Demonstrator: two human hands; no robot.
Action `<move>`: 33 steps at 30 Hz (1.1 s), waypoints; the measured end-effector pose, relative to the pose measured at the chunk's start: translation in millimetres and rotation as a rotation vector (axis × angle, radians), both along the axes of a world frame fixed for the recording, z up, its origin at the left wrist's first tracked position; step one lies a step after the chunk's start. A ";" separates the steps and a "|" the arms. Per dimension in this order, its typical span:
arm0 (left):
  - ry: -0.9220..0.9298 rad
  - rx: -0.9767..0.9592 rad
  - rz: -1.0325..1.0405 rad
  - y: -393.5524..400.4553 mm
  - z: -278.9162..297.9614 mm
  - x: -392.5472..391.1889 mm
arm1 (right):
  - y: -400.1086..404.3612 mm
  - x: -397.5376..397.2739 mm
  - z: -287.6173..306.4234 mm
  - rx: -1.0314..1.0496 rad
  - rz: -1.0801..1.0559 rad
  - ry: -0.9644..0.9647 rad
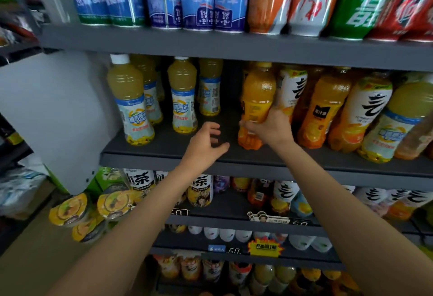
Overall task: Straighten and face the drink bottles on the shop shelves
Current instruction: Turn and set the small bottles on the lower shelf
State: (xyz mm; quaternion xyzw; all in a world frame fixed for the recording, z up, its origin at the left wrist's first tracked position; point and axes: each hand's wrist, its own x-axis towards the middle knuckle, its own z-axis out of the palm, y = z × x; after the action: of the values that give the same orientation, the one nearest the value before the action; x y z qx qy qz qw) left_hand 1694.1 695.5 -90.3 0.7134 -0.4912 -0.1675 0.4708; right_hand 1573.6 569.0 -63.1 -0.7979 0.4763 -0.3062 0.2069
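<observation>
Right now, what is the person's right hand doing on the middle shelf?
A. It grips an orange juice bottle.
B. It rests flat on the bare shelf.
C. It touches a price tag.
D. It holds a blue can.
A: the right hand has its fingers curled round the lower body of the orange juice bottle.

Two bare forearms in view, no sleeves visible up to the frame bottom. Left hand (pixel 206 145) and right hand (pixel 269 129) both bare: no gloves, rings, watch or wristbands seen. Nails short, unpainted as far as can be told. Slim wrists. Rest of body out of frame.
</observation>
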 end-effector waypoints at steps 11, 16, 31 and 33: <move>-0.078 0.042 -0.008 -61.6 8.9 -27.0 | -27.4 -46.6 14.6 0.014 -0.140 -0.209; -0.070 0.055 0.009 -68.8 7.8 -26.9 | -53.9 -8.3 1.7 0.252 -0.238 -0.213; -0.086 0.045 0.110 -89.7 7.7 -30.9 | 13.8 -84.9 -7.3 0.115 0.008 -0.181; -0.248 -0.198 0.144 -60.0 0.8 -42.4 | 35.8 -107.6 -15.3 0.114 0.098 -0.242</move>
State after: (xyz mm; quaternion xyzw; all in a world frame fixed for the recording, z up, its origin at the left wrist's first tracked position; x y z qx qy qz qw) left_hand 1651.7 635.6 -89.5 0.7120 -0.5073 0.0049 0.4854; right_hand 1466.0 604.8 -78.5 -0.7643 0.4249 -0.3623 0.3227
